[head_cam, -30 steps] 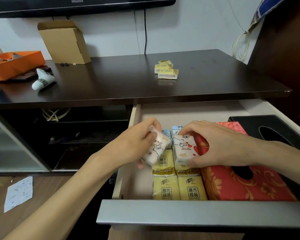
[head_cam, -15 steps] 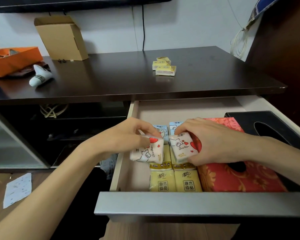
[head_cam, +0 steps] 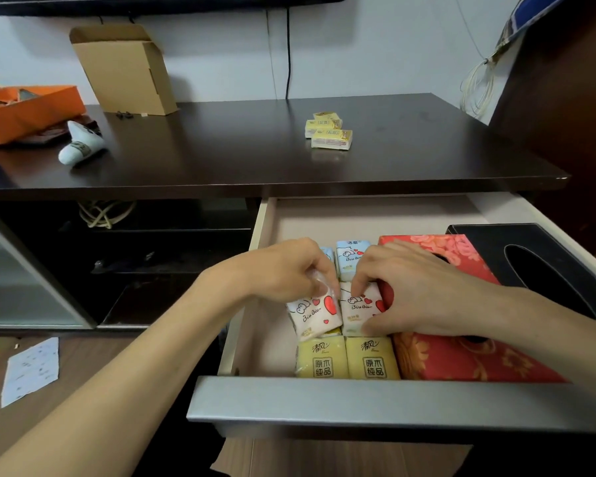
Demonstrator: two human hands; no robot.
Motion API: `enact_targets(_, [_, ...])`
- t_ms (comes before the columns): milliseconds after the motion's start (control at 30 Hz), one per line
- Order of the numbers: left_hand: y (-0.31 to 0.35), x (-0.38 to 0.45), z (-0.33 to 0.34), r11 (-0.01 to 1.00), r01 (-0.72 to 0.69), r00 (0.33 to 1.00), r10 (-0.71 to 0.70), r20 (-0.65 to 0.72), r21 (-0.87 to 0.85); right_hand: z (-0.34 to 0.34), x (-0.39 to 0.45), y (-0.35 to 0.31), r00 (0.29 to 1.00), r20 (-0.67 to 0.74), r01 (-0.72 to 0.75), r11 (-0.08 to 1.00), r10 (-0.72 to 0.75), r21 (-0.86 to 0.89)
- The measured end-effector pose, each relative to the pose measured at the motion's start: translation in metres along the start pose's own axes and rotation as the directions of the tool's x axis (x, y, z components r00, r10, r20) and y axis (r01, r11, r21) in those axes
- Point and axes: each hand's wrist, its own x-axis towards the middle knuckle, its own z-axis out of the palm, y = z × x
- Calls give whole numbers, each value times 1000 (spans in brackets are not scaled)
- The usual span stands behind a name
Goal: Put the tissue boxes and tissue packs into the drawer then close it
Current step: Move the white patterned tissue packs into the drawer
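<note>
Both hands in open drawer (head_cam: 375, 401) — each pinching a white pack.
Left hand (head_cam: 289, 270) grips left pack (head_cam: 312, 313), right hand (head_cam: 424, 290) right pack (head_cam: 356, 309), touching; yellow packs (head_cam: 328, 129) on worktop (head_cam: 255, 153).

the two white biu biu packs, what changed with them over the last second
The left hand turned its white Biu Biu pack from on edge to face up and lowered it flat onto the yellow packs, beside the right hand's pack, which the right hand also pressed down. Both hands keep their grip. The red tissue box, black tissue box, yellow packs on the tabletop and open drawer are unchanged.
</note>
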Motion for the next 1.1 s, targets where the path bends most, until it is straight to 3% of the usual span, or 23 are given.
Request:
enact_targets(167, [3, 8, 10, 978, -28, 986, 62, -156, 209, 0, 0, -1, 1000, -19, 4, 1000, -4, 8])
enact_targets(267, [-7, -2, 8, 976, -22, 958, 83, -274, 217, -1, 1, -2, 1000, -8, -3, 1000, 3, -2])
enact_targets(467, [-22, -16, 22, 955, 20, 996, 8, -93, 296, 0, 5, -6, 1000, -15, -18, 997, 17, -70])
enact_targets(767, [-24, -4, 25, 947, -53, 990, 90, -104, 316, 5, 11, -6, 1000, -9, -13, 988, 11, -155])
enact_targets(867, [-25, -3, 26, 937, -74, 987, 118, -108, 341, 0, 10, -3, 1000, 20, -6, 997, 8, -77])
enact_targets(933, [-27, -4, 24, 950, -80, 983, 126, -136, 302, -5, 9, 1, 1000, -8, -23, 996, 23, 91])
enact_targets(1000, [-28, -3, 16, 973, -84, 964, 134, -230, 214, -12, 15, 7, 995, -89, -15, 970, 38, 243])
enact_targets(1100, [-33, 12, 2, 984, -6, 917, 76, -392, 176, -16, 38, 22, 986, -148, -48, 974, 83, 221])
